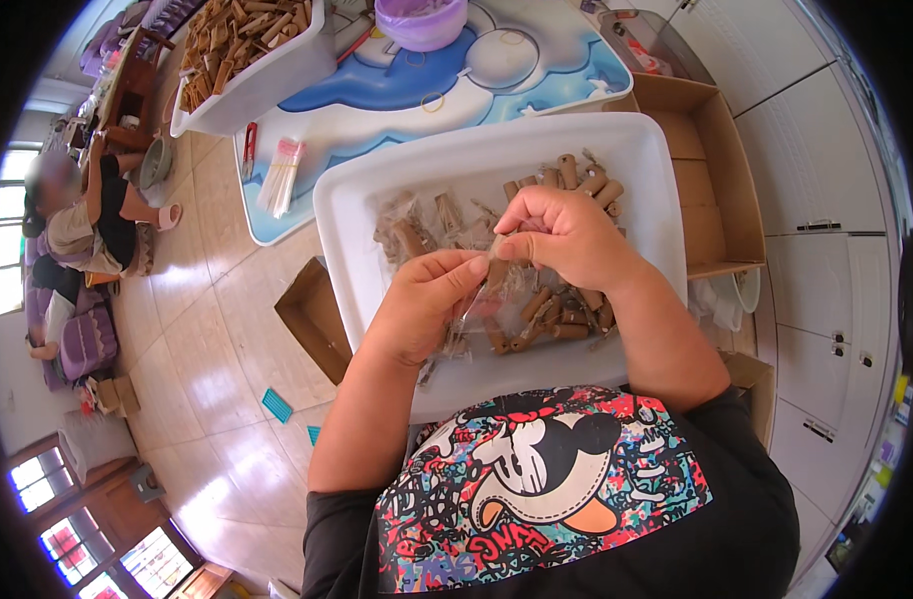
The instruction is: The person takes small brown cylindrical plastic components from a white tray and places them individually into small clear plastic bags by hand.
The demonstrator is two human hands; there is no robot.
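Over the white tub (328, 215), the left hand (426, 304) pinches a clear bag (484, 305). The bag's gripped end points away from the person; its long axis is unclear. The right hand (566, 238) pinches that end too, near brown tubes (570, 331).

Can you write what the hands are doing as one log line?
left hand: pinches clear plastic bag | right hand: pinches same bag | below: white tub holding brown cylinders | beyond: blue-and-white tabletop
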